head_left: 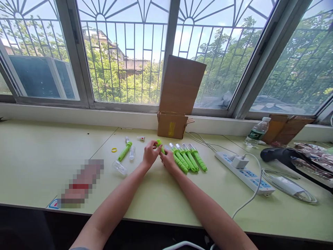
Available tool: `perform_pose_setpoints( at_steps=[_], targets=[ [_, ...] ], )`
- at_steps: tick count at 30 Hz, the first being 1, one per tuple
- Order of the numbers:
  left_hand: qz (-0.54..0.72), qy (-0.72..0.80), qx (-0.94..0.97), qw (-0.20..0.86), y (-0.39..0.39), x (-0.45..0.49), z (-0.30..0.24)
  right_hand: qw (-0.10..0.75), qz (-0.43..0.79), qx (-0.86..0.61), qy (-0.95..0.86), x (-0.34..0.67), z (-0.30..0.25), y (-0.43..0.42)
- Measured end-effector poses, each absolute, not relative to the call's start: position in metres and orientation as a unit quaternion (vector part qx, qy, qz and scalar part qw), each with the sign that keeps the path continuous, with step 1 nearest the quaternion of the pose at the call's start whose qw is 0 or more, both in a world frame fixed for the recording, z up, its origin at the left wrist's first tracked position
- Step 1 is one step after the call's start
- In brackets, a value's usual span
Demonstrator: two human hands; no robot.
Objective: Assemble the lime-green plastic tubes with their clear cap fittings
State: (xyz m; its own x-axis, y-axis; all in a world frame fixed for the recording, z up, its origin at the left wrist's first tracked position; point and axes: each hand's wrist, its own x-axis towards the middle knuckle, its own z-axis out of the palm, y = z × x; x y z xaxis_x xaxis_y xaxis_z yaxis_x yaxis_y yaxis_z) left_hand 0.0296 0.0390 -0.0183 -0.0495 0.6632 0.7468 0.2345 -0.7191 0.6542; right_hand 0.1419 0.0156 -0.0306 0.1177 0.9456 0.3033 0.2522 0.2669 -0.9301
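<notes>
Over the middle of the table, my left hand [150, 153] pinches the bright green upper end of a green handle-shaped piece [159, 142]. My right hand [168, 159] is closed around its lower part, and the fingers hide much of it. Just right of that hand, several green ribbed handles with clear tips [191, 158] lie side by side. To the left lie another green handle [125, 151], a clear tube [132, 152], a clear plastic part [120, 167] and a yellow ring [113, 150]. A small white piece with a red dot [141, 138] sits farther back.
An open cardboard box [170, 125] stands against the window sill. At right are a white power strip [244, 173] with a plugged-in adapter, a coiled cable [288, 185], a water bottle [257, 132] and a black strap-like object [278, 156]. A pixelated patch [83, 184] covers something at left.
</notes>
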Motion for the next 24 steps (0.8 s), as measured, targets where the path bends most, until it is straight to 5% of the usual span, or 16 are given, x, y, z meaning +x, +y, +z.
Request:
perform_pose_setpoints(
  at_steps=[24],
  targets=[
    [0.645, 0.329, 0.677, 0.129, 0.0387, 0.0309, -0.0171, 0.548, 0.469, -0.453, -0.525, 0.143, -0.0226, 0.0101]
  ],
)
